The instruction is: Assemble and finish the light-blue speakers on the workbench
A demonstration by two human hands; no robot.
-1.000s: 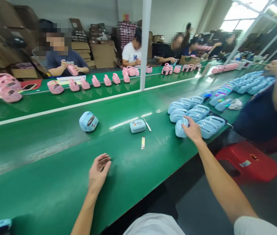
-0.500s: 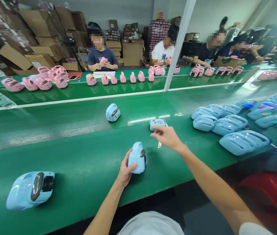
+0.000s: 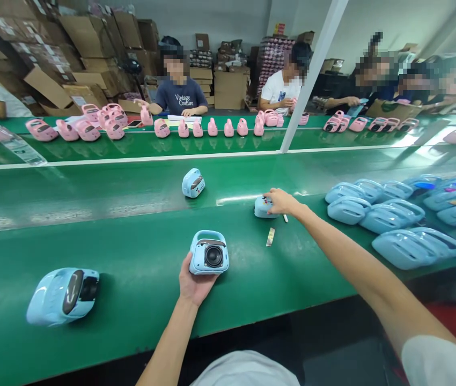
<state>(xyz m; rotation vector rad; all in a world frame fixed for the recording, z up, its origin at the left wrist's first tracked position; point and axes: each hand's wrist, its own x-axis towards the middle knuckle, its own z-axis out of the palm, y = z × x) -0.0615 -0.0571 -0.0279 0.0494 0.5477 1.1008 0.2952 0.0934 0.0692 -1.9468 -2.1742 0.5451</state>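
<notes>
My left hand (image 3: 193, 282) grips a light blue toy camera shell (image 3: 209, 253) from below, its round lens opening turned toward me, just above the green belt (image 3: 131, 300). My right hand (image 3: 281, 201) reaches forward and closes its fingers over a small light blue back cover (image 3: 260, 207) lying on the belt. A thin white stick (image 3: 285, 218) and a small sticker strip (image 3: 270, 236) lie beside that cover.
Two more blue shells sit on the belt, one at the left (image 3: 64, 296), one further out (image 3: 193, 183). Several blue shells (image 3: 389, 220) are lined up at the right. Across the belt, people handle pink shells (image 3: 212, 127); a white post (image 3: 312, 80) stands in between.
My left hand has turned the blue shell so its lens side faces me. My right hand moved forward from above the belt onto the small blue cover.
</notes>
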